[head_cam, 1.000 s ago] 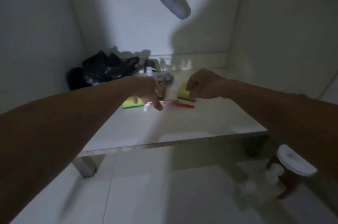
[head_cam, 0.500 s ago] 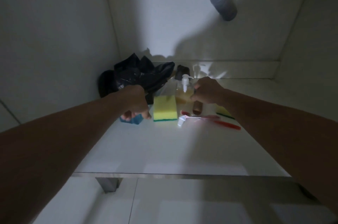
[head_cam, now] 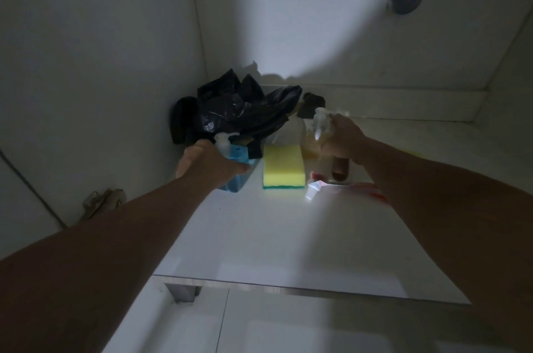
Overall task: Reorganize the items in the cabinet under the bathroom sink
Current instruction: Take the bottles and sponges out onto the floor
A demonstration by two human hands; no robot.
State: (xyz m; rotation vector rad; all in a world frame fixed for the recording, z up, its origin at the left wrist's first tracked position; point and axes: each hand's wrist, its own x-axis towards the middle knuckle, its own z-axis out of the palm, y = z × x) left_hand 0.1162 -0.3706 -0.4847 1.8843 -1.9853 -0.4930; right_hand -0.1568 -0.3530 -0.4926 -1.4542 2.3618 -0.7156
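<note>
While both arms reach in | left hand [head_cam: 212, 166] fingers wrapped round blue pump bottle [head_cam: 235, 171], shelf's [head_cam: 259, 237] back-left corner | right hand [head_cam: 343, 140] closed on brown bottle [head_cam: 340, 169] | yellow sponge [head_cam: 283, 165] between.

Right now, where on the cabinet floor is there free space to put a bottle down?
The front half of the cabinet floor is bare, from the yellow sponge to the front edge. The back right corner also looks free. The back left is crowded: black plastic bag, blue pump bottle under the left hand, brown bottle in the right hand.
</note>
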